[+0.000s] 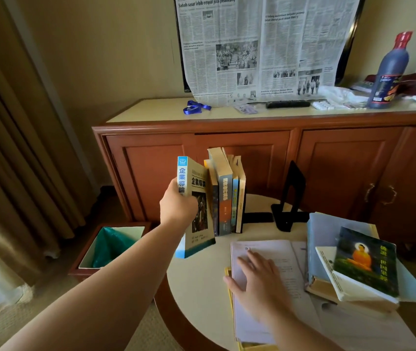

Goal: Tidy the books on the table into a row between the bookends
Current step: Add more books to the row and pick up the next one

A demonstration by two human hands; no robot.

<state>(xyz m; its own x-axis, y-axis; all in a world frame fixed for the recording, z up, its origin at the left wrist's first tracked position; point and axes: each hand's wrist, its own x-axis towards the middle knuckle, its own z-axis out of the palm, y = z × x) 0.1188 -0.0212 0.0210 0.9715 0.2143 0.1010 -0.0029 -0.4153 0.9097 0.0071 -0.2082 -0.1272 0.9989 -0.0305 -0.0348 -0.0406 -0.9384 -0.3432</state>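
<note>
Facing a long wooden sideboard [252, 153] and working at the round cream table [201, 287] in front of it. Leaving for now the loose pile of books [354, 274] lying flat on the table's right side, and the white booklet [272, 249] lying near the front edge.

Adding to the row of upright books [224, 198] at the back of the table, which is leaning against one black bookend, showing only its base [255, 217]. Bringing the blue-spined book [196, 178] in at the row's left end, tilted with its top toward the neighbours and its bottom corner out by the table's rim; not able to tell whether touching the tabletop.

Judging the step to be seating this book upright:
- lowering the bottom edge fully onto the table before letting go, well inside the rim;
- swinging the foot in until cover is meeting cover, spine facing out like the rest;
- pressing sideways gently, so as not to be shoving the row and its bookend along.

Noting the second bookend [290, 196] standing apart on the right, bracing nothing, probably needing to move to the open left end later.

Gripping with the left hand [179, 206] closed round the spine, fingertips hidden. Resting the right hand [260, 277] flat on the booklet, fingers slightly spread.
</note>
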